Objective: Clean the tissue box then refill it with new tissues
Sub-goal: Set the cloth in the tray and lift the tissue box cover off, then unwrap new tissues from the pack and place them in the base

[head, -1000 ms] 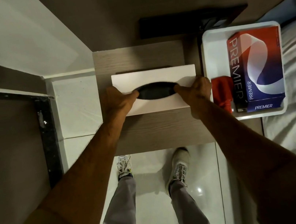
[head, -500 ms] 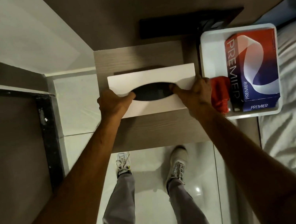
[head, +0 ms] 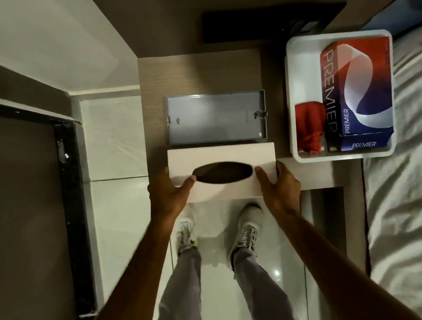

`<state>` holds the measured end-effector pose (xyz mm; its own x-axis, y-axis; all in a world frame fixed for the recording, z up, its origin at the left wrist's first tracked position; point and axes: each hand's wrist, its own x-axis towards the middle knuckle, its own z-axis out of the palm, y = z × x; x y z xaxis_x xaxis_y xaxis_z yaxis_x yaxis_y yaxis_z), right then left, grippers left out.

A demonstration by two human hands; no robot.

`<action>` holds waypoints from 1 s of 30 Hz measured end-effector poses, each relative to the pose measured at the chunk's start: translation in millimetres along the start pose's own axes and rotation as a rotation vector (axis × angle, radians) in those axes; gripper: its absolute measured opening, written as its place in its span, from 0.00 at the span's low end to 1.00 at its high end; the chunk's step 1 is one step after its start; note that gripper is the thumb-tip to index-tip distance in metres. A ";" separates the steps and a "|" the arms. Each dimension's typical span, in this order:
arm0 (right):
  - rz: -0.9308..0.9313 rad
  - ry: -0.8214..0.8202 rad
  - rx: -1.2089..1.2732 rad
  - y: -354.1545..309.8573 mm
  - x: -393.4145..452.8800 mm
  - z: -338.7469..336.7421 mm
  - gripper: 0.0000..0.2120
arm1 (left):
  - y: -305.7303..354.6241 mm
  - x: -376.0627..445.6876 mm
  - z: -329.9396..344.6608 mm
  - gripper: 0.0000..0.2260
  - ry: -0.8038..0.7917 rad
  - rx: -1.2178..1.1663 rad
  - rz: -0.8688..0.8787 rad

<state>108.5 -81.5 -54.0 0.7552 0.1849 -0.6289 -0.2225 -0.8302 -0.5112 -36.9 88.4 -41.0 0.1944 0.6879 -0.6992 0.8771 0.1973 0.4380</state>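
Tissue box cover (head: 220, 158), white with dark oval slot, gripped at its ends by left hand (head: 167, 195) and right hand (head: 280, 185)

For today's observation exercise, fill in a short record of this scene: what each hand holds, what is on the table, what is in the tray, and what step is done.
left hand: grips left end of the white cover
right hand: grips the cover's right end
cover: lifted off, held at the table's near edge, oval slot up
grey base: on the wooden table, empty
white tray: holds a Premier tissue pack and a red cloth
step done: box opened; not yet wiped or refilled
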 end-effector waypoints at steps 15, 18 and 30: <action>-0.265 0.321 -0.221 0.7 16.0 -75.1 0.22 | 10.9 -17.4 5.8 0.23 0.258 0.169 0.283; -0.276 0.527 -0.381 12.3 45.2 -122.1 0.32 | 30.9 -37.9 31.6 0.19 0.235 0.168 0.456; -0.313 0.241 -0.748 44.0 128.0 -174.9 0.42 | 150.0 -93.1 211.8 0.16 -0.028 0.252 0.797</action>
<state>303.2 -186.4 -54.5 0.8437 0.4177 -0.3373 0.4218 -0.9044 -0.0649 169.6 -94.0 -29.9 0.8061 0.5373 -0.2482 0.5433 -0.5054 0.6704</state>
